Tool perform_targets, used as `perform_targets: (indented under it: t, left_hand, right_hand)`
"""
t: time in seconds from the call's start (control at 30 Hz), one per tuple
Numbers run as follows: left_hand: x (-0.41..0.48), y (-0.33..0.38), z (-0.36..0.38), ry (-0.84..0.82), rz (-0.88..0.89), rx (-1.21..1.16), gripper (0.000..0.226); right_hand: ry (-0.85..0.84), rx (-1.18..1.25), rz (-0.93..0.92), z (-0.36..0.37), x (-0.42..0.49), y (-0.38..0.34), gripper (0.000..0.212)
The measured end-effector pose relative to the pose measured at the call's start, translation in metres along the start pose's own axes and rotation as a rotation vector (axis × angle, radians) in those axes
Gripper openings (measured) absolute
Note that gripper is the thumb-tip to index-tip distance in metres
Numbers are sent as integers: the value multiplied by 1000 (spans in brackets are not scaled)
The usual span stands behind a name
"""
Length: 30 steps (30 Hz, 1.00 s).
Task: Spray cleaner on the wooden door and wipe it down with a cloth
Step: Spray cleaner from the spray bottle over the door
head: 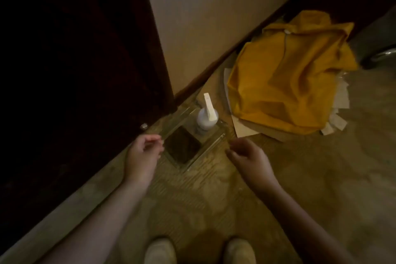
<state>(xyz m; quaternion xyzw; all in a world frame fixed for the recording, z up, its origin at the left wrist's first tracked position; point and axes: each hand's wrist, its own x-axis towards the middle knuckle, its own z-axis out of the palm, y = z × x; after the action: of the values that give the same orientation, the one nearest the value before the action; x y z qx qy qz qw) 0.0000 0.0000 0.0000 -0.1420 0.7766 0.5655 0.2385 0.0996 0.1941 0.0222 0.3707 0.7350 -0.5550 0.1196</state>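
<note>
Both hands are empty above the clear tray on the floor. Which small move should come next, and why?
Probably lower the right hand onto the spray bottle and grip its neck. The bottle stands upright in the clear tray, nearer that hand, and neither it nor the left hand holds anything. The dark cloth lies beside the bottle.

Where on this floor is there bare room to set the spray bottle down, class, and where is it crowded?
Bare floor lies right of the right hand, below the yellow cloth; more lies between the forearms, above the shoes. Crowded: the clear tray holding the spray bottle, wedged between the door and the cloth's papers.
</note>
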Motion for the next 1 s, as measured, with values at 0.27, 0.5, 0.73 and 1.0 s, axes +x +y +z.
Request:
perform_targets:
  t: [0.27, 0.5, 0.73, 1.0]
  left_hand:
    - [60, -65, 44, -53, 81, 75, 17]
    - [87, -42, 88, -233, 69, 200, 79]
    - [100, -43, 130, -296, 13, 42, 80]
    - [131, -66, 140, -289, 61, 71, 81]
  right_hand:
    - [61, 0, -26, 29, 72, 55, 64]
    - [28, 50, -87, 35, 114, 54, 90]
    - [-91, 41, -227, 46, 149, 46, 78]
    - [-95, -75, -293, 51, 185, 55, 90]
